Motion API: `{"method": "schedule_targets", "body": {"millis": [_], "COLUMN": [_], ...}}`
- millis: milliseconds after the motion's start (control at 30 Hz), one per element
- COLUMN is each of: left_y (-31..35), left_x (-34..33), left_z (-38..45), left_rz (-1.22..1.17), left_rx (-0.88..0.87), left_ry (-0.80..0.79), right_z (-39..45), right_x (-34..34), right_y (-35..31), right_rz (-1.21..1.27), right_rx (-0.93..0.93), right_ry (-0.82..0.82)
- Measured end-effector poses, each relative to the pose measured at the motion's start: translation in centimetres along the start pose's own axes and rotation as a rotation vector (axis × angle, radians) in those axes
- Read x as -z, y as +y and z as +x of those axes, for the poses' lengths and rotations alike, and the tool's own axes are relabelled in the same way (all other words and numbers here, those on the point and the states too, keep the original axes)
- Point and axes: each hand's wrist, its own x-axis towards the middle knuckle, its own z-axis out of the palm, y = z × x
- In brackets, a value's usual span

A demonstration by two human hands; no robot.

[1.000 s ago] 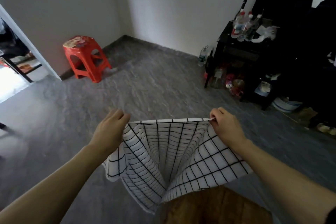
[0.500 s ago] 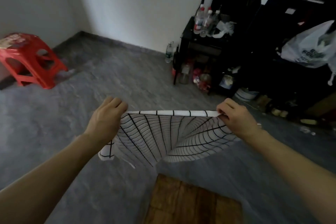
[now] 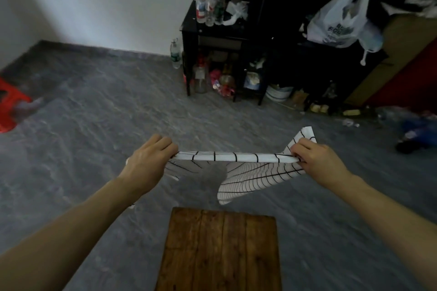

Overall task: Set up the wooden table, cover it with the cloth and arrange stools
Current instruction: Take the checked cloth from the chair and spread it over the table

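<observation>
The left hand (image 3: 146, 160) and right hand (image 3: 316, 160) each grip an end of the checked cloth (image 3: 250, 172), stretched taut above the floor just beyond the wooden bench (image 3: 222, 250), with a red stool (image 3: 11, 106) far left.

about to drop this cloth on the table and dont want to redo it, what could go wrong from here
The cloth is held out beyond the far edge of the wooden table, not over it, so it may land off-centre. The left hand and right hand grip only its top edge; the hanging part is bunched and twisted and could settle creased. It may also brush the floor.
</observation>
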Motion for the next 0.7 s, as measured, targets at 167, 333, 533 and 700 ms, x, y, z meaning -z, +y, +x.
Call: {"method": "schedule_targets", "body": {"millis": [167, 333, 533, 700], "left_y": [4.7, 8.3, 11.5, 12.5], "left_x": [-1.4, -2.3, -1.6, 0.0], "left_z": [0.7, -0.7, -3.9, -6.7], "left_rz": [-0.029, -0.061, -0.037, -0.023], "left_rx": [-0.033, -0.085, -0.065, -0.004], "left_ry": [-0.032, -0.087, -0.135, -0.127], "right_z": [-6.7, -12.0, -15.8, -17.6], "right_x": [0.3, -0.1, 0.4, -0.2], "right_y": [1.3, 1.7, 0.3, -1.7], "right_rz": [-0.002, 0.033, 0.120, 0.181], "right_rx": [-0.076, -0.139, -0.166, -0.149], "right_ry": [-0.027, -0.059, -0.032, -0.056]}}
